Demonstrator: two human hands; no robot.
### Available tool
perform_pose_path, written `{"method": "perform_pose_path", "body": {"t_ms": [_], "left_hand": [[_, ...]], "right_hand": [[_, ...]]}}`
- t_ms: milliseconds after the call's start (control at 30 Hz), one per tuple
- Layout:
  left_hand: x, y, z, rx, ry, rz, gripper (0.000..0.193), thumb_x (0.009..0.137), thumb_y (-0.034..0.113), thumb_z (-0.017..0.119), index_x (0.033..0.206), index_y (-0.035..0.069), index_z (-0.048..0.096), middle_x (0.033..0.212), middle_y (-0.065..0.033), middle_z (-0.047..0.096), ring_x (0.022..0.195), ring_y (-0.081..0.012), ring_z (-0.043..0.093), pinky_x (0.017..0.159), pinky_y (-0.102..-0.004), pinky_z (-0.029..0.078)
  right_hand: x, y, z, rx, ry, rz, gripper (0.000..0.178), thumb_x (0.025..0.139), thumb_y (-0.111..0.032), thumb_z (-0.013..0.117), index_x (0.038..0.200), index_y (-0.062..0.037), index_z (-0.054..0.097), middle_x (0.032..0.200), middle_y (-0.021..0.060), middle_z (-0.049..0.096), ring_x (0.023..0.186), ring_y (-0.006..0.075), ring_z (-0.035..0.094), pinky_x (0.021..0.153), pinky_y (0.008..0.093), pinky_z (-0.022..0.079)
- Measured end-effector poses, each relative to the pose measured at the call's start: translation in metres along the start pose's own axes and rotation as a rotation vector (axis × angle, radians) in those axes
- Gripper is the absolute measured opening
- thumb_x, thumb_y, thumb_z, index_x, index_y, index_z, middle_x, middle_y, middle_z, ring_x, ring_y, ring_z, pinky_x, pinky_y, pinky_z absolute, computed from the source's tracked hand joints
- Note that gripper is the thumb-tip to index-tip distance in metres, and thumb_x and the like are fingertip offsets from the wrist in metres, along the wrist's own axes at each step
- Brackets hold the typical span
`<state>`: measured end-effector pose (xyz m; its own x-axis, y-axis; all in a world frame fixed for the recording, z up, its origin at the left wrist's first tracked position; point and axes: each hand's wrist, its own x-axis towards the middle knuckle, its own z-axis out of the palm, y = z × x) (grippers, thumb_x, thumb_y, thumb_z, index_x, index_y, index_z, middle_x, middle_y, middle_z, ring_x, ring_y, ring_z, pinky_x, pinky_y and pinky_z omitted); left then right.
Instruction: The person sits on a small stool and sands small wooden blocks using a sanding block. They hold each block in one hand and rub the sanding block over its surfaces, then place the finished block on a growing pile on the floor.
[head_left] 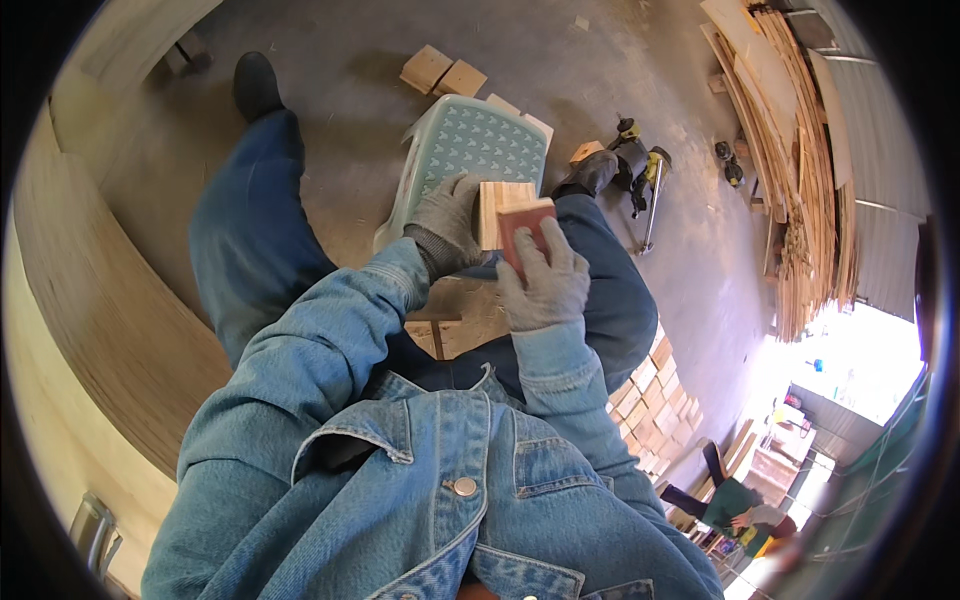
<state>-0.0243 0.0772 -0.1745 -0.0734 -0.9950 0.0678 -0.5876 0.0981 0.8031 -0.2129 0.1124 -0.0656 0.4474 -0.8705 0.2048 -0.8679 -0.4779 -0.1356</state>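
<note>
My left hand (447, 222), in a grey knit glove, is closed around the left side of a pale wooden block (490, 212) above the near end of a stool. My right hand (548, 285), gloved the same way, grips a sanding block (522, 232) with a reddish-brown face. It overlaps the right part of the wooden block; whether their surfaces touch cannot be made out. The stool (480, 140) has a pale green top with a raised pattern and stands between my legs.
Two wooden blocks (440, 72) lie beyond the stool. A black-and-yellow power tool (632, 165) is by my right foot, another dark tool (729, 163) farther right. Long boards (795, 150) are stacked at right, small blocks (655, 405) piled below. Another person (740, 510) is at lower right.
</note>
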Motion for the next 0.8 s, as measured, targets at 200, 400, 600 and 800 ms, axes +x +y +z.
{"method": "perform_pose_path", "body": {"t_ms": [200,400,600,800], "left_hand": [[0.001,-0.006,0.011,0.031,0.037,0.019,0.101,0.066,0.045,0.094,0.146,0.011,0.044,0.145,-0.0221,0.051,0.137,-0.0406,0.05,0.117,-0.0469,0.044],[0.001,-0.004,0.008,0.046,0.018,-0.031,0.1,0.066,0.046,0.093,0.146,0.013,0.044,0.144,-0.0212,0.051,0.137,-0.0405,0.051,0.114,-0.0503,0.046],[0.0,0.001,0.008,0.026,-0.016,0.03,0.1,0.068,0.045,0.092,0.147,0.008,0.042,0.141,-0.0212,0.05,0.135,-0.0419,0.048,0.118,-0.0499,0.042],[0.003,-0.012,0.015,0.062,-0.036,-0.058,0.102,0.067,0.05,0.091,0.149,0.012,0.043,0.145,-0.0205,0.05,0.137,-0.039,0.05,0.118,-0.0473,0.044]], "right_hand": [[0.017,-0.012,0.005,-0.019,-0.011,0.002,0.053,0.08,-0.032,0.081,0.131,-0.0162,0.075,0.147,0.0142,0.059,0.117,0.0399,0.061,0.102,0.0521,0.049],[0.02,-0.006,0.002,0.014,-0.047,-0.017,0.05,0.083,-0.035,0.078,0.129,-0.0151,0.075,0.149,0.014,0.055,0.123,0.0417,0.057,0.099,0.054,0.051],[-0.023,-0.003,0.001,-0.022,0.023,0.06,0.052,0.078,-0.034,0.083,0.126,-0.0152,0.077,0.147,0.0144,0.057,0.116,0.04,0.062,0.096,0.0529,0.051],[0.033,-0.02,0.002,0.017,-0.064,0.051,0.048,0.082,-0.033,0.079,0.126,-0.0135,0.077,0.146,0.0152,0.057,0.123,0.0448,0.057,0.103,0.055,0.05]]}}
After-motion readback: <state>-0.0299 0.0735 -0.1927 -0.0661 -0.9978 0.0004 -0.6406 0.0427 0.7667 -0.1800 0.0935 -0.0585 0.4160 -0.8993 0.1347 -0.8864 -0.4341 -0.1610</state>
